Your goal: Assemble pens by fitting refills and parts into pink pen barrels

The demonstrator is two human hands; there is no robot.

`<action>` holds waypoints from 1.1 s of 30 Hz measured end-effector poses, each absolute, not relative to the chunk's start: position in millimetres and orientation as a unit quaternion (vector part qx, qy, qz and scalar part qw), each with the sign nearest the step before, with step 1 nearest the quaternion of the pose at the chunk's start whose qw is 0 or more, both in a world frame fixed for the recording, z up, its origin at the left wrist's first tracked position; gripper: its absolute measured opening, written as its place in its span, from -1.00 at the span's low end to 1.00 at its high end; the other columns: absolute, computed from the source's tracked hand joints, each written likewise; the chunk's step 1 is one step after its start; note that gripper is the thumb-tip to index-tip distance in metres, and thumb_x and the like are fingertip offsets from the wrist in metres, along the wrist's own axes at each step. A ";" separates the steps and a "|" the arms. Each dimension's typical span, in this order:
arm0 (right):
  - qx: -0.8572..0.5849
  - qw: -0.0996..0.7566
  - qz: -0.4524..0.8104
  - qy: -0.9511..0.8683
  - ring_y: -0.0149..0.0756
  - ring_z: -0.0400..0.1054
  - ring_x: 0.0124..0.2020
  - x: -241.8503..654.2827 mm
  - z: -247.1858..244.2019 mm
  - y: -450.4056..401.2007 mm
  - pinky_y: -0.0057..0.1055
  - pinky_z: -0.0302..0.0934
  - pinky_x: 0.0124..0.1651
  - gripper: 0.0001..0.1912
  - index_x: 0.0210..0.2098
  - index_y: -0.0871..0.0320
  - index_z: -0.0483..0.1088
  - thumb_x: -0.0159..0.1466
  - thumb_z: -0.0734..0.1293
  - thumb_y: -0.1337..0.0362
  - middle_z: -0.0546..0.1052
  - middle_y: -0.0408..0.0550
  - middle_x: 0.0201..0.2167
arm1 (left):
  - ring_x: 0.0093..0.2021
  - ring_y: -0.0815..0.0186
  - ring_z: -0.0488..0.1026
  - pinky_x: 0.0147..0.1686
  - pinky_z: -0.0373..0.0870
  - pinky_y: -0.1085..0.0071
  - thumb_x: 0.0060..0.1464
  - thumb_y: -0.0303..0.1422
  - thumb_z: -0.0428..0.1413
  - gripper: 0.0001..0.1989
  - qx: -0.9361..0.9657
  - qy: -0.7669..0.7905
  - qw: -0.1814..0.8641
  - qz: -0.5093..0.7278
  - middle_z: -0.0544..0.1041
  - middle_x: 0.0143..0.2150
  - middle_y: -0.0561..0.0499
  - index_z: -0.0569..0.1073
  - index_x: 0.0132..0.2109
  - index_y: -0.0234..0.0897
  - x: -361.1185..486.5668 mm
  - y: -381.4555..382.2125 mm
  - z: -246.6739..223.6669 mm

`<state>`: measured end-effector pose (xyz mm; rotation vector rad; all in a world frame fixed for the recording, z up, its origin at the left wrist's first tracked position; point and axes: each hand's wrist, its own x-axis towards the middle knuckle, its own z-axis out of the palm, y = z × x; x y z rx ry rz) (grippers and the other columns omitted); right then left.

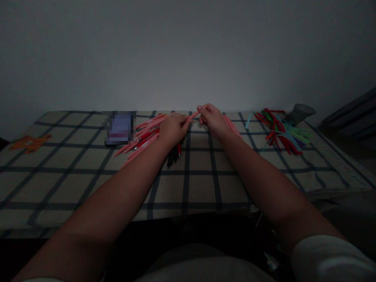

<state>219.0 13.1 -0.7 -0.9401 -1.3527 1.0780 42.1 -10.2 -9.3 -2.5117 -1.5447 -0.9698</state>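
Clock directions taken from the held stick, 12 pointing at the wall. Left hand (172, 127) is gripping one end of a slim pink pen-like stick (192, 116) between thumb and fingers; right hand (214, 120) is pinching the other end. Stick is slanting up to the right, sitting above the far half of the tabletop (199, 184), which is wearing a pale cloth with dark checks.

Slim pink sticks (149, 124) are lying fanned out at 8–9, red glossy pens (144, 136) mixing in, left hand and forearm partly covering them. Black slender pens (174, 156) are lying at 7, just below the left hand. More pink sticks (233, 126) are lying at 3–4, beside the right wrist.

Blurred dark-edged rectangular item (120, 128) is lying at 9, flat orange irregular piece (31, 143) farther out. Red, green and blue flexible strips (282, 131) are bunching at 3, near a grey see-through flared container (299, 112).
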 end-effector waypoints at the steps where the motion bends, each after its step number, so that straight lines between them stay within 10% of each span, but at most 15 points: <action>1: -0.397 0.554 0.455 -0.573 -0.48 0.15 -0.59 219.0 -0.8 13.1 -0.54 0.06 -0.52 -0.55 -0.38 0.05 0.21 0.27 0.48 -0.08 0.21 -0.33 -0.64 | -0.08 0.08 0.53 -0.08 0.36 0.21 0.39 -0.10 -0.04 -0.58 -0.808 -0.499 0.020 -0.312 0.67 -0.15 -0.11 0.66 -0.01 -0.16 42.2 -10.4 -9.1; 33: -0.392 0.553 0.444 -0.586 -0.51 0.16 -0.61 220.1 -3.8 14.8 -0.56 0.05 -0.53 -0.53 -0.37 0.07 0.22 0.27 0.47 -0.12 0.22 -0.34 -0.65 | -0.08 0.11 0.54 -0.02 0.38 0.24 0.40 -0.11 -0.04 -0.58 -0.809 -0.495 0.034 -0.314 0.67 -0.18 -0.09 0.67 0.01 -0.16 42.7 -9.0 -11.3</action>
